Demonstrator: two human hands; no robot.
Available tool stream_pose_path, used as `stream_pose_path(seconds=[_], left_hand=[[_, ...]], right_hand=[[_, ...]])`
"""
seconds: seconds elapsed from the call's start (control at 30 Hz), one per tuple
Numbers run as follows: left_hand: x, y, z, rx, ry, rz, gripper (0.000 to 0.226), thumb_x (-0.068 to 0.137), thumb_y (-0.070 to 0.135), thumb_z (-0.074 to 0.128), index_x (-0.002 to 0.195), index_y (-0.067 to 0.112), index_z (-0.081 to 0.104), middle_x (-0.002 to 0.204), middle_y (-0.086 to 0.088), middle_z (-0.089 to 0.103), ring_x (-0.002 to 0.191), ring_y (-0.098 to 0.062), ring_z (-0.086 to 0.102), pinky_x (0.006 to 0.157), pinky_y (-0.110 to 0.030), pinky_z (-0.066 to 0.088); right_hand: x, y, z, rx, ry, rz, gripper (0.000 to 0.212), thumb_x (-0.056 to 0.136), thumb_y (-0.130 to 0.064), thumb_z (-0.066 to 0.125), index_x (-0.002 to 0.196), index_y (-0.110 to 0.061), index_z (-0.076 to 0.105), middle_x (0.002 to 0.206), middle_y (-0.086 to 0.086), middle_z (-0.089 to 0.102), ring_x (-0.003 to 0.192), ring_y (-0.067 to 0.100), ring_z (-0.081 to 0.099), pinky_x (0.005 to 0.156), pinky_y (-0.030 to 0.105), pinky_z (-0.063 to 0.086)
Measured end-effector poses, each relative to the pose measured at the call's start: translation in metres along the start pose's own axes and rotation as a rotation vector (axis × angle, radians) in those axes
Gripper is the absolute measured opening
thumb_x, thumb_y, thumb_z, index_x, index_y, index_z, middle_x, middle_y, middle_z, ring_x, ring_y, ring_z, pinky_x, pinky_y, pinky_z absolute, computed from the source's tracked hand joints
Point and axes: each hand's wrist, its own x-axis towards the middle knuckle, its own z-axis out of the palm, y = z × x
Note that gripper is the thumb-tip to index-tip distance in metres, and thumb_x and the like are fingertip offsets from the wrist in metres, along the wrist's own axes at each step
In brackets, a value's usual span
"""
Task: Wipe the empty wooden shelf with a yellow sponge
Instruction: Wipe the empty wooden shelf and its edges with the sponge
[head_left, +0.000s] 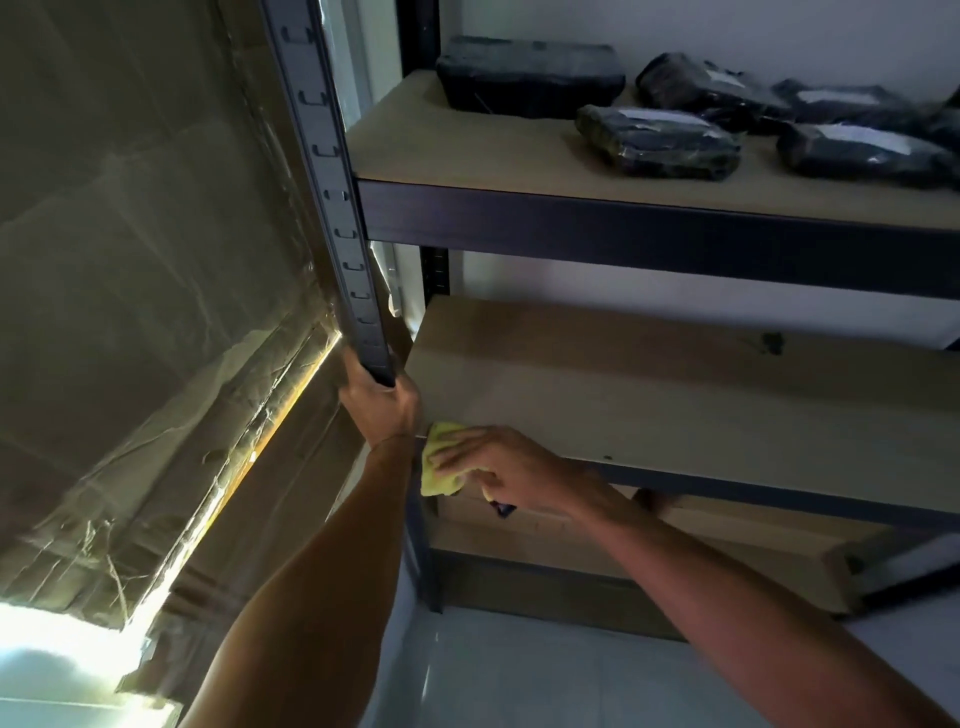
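The empty wooden shelf is the middle board of a dark metal rack. A yellow sponge lies at the shelf's front left corner, partly over the edge. My right hand presses on the sponge with straight fingers laid flat over it. My left hand grips the rack's front left upright post just above the shelf corner.
The upper shelf holds several dark wrapped parcels. A lower shelf sits beneath. A large cardboard box wrapped in plastic film stands close on the left. Pale floor tiles lie below.
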Motion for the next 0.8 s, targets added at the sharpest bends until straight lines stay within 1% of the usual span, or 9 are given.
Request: stream_pose_path(seconds=[0.13, 0.23, 0.33, 0.43, 0.5, 0.57, 0.63, 0.7, 0.8], left_hand=[[0.001, -0.003, 0.0, 0.012, 0.003, -0.005, 0.06, 0.093, 0.043, 0.052, 0.132, -0.002, 0.054, 0.099, -0.02, 0.074, 0.086, -0.037, 0.072, 0.079, -0.048, 0.058], [0.0, -0.003, 0.0, -0.003, -0.01, -0.011, 0.056, 0.095, 0.04, 0.054, 0.134, 0.0, 0.054, 0.096, -0.016, 0.074, 0.081, -0.032, 0.072, 0.079, -0.042, 0.06], [0.0, -0.001, -0.001, -0.015, -0.024, 0.004, 0.053, 0.094, 0.036, 0.055, 0.132, -0.001, 0.055, 0.092, -0.017, 0.073, 0.077, -0.029, 0.069, 0.076, -0.035, 0.058], [-0.001, -0.001, 0.0, 0.002, -0.005, -0.001, 0.054, 0.093, 0.034, 0.054, 0.129, -0.005, 0.056, 0.09, -0.02, 0.071, 0.076, -0.028, 0.062, 0.076, -0.036, 0.052], [-0.001, -0.002, 0.0, -0.019, -0.015, -0.014, 0.056, 0.093, 0.036, 0.053, 0.129, -0.005, 0.056, 0.083, -0.01, 0.069, 0.071, -0.026, 0.064, 0.072, -0.033, 0.055], [0.0, -0.004, -0.001, -0.029, -0.016, -0.024, 0.058, 0.092, 0.038, 0.052, 0.133, -0.003, 0.054, 0.086, -0.007, 0.07, 0.072, -0.023, 0.067, 0.076, -0.033, 0.058], [-0.001, -0.004, -0.001, -0.021, -0.006, -0.019, 0.06, 0.092, 0.04, 0.051, 0.137, 0.0, 0.052, 0.093, -0.014, 0.073, 0.078, -0.031, 0.069, 0.081, -0.044, 0.059], [-0.002, -0.004, 0.0, -0.014, -0.003, -0.014, 0.062, 0.092, 0.039, 0.051, 0.141, 0.002, 0.049, 0.095, -0.016, 0.073, 0.081, -0.034, 0.069, 0.082, -0.046, 0.057], [-0.001, -0.004, -0.002, -0.022, -0.007, -0.006, 0.064, 0.09, 0.039, 0.051, 0.142, 0.002, 0.048, 0.096, -0.017, 0.074, 0.082, -0.036, 0.069, 0.082, -0.046, 0.058]], right_hand=[[-0.009, 0.0, 0.003, -0.441, 0.198, -0.181, 0.042, 0.089, -0.012, 0.06, 0.128, -0.026, 0.061, 0.141, -0.007, 0.054, 0.14, 0.022, 0.037, 0.116, 0.039, 0.027], [0.006, -0.002, 0.017, -0.688, 0.048, -0.182, 0.039, 0.097, -0.035, 0.051, 0.136, -0.027, 0.051, 0.151, -0.003, 0.042, 0.145, 0.029, 0.026, 0.117, 0.049, 0.024], [0.002, -0.003, 0.025, -0.704, -0.004, -0.096, 0.046, 0.101, -0.046, 0.029, 0.141, -0.028, 0.043, 0.157, -0.002, 0.032, 0.148, 0.031, 0.019, 0.115, 0.053, 0.025], [-0.005, -0.005, 0.026, -0.737, 0.043, -0.059, 0.049, 0.101, -0.042, 0.033, 0.149, -0.03, 0.028, 0.159, 0.003, 0.026, 0.147, 0.034, 0.019, 0.116, 0.05, 0.027], [0.0, -0.009, 0.026, -0.692, 0.127, 0.084, 0.053, 0.1, -0.044, 0.037, 0.15, -0.032, 0.023, 0.16, 0.005, 0.023, 0.146, 0.036, 0.02, 0.116, 0.049, 0.026], [0.006, -0.013, 0.027, -0.629, 0.192, 0.233, 0.054, 0.099, -0.047, 0.039, 0.149, -0.034, 0.023, 0.16, 0.006, 0.021, 0.145, 0.038, 0.021, 0.116, 0.05, 0.026], [0.006, -0.013, 0.035, -0.648, 0.164, 0.219, 0.05, 0.1, -0.048, 0.035, 0.148, -0.034, 0.027, 0.159, 0.007, 0.023, 0.144, 0.038, 0.024, 0.114, 0.05, 0.029], [0.002, -0.01, 0.046, -0.678, 0.115, 0.151, 0.047, 0.101, -0.05, 0.031, 0.146, -0.034, 0.032, 0.159, 0.008, 0.023, 0.143, 0.037, 0.026, 0.113, 0.05, 0.029], [-0.002, -0.007, 0.056, -0.727, 0.117, 0.114, 0.046, 0.101, -0.032, 0.042, 0.146, -0.033, 0.033, 0.16, 0.01, 0.021, 0.142, 0.037, 0.027, 0.112, 0.05, 0.029]])
